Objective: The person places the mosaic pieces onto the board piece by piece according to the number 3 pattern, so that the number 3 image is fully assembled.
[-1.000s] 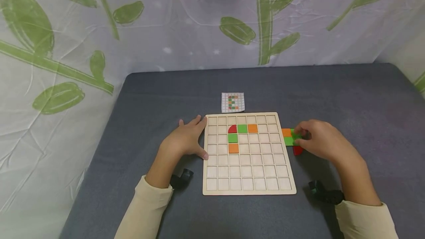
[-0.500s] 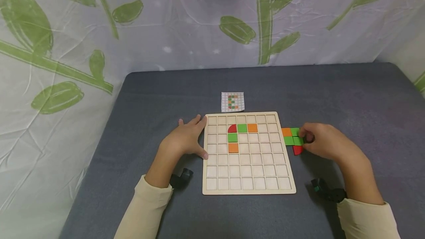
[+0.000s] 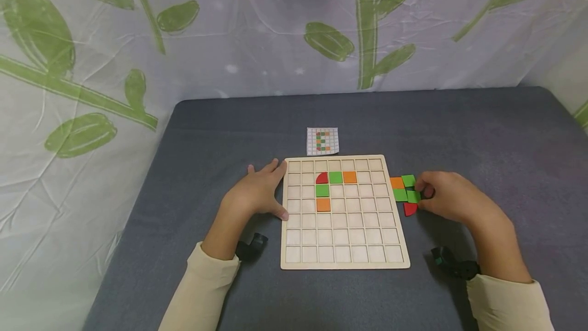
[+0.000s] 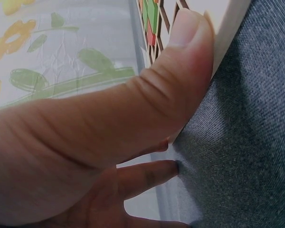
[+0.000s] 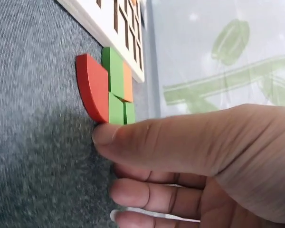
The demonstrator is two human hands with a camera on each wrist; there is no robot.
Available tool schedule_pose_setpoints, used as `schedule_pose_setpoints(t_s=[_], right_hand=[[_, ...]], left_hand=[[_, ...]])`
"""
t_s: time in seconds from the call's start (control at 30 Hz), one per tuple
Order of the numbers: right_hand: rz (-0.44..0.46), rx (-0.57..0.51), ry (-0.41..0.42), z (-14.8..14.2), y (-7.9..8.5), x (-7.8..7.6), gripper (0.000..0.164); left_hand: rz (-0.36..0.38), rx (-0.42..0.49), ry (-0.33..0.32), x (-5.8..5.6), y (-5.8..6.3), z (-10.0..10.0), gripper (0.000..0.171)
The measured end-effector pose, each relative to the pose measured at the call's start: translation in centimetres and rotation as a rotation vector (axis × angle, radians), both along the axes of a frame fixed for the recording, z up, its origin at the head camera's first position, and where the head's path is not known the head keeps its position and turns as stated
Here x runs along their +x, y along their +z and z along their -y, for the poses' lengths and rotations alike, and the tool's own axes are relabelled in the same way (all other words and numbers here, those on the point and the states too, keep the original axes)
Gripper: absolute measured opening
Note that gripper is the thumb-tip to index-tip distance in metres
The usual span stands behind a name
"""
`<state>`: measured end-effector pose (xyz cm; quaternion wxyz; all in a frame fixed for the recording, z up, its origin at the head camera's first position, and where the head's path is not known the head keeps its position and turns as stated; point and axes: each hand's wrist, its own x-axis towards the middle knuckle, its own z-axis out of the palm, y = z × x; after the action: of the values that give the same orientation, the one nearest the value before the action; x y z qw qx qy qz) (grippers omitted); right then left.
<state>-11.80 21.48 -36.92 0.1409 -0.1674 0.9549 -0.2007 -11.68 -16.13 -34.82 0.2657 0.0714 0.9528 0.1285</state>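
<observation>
A pale wooden grid board (image 3: 344, 239) lies on the dark table. My left hand (image 3: 254, 188) spreads its fingers along its left edge, with the thumb (image 4: 180, 57) on the rim. Set in the board are a red quarter-round tile (image 3: 322, 178), green squares (image 3: 336, 178) and orange squares (image 3: 323, 205). My right hand (image 3: 447, 195) is beside loose tiles at the board's right edge, its thumb tip right at the red quarter-round tile (image 5: 92, 88) and a green square (image 5: 116, 109). Another green square (image 3: 400, 195) and an orange square (image 3: 397, 183) lie against the board.
A small printed pattern card (image 3: 322, 141) lies just behind the board. The dark cloth-covered table (image 3: 229, 132) reaches back to a white curtain (image 3: 257, 29) with green leaf prints. A black wrist device (image 3: 455, 264) sits below my right hand.
My right hand has drawn slightly to the right, off the tiles it covered. The right-hand green squares have turned a little out of line, and the loose red tile has shifted slightly left.
</observation>
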Motion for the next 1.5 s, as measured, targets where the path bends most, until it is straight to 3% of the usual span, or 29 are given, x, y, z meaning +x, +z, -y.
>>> schedule_pose_setpoints(t_s=[0.6,0.87,1.13,1.5], right_hand=[[-0.013,-0.037,0.019,-0.8,0.5,0.0,0.018],[-0.014,-0.108,0.031,1.1,1.2,0.6,0.018],[-0.015,-0.170,0.111,3.4,1.4,0.9,0.015],[-0.122,-0.173,0.161,6.3,0.6,1.3,0.012]], left_hand=[[-0.010,0.008,-0.024,-0.1,-0.2,0.1,0.119],[0.001,0.002,-0.008,0.0,-0.3,0.2,0.119],[0.002,0.007,0.005,0.1,-0.1,0.1,0.119],[0.000,0.003,0.006,0.1,0.1,-0.1,0.119]])
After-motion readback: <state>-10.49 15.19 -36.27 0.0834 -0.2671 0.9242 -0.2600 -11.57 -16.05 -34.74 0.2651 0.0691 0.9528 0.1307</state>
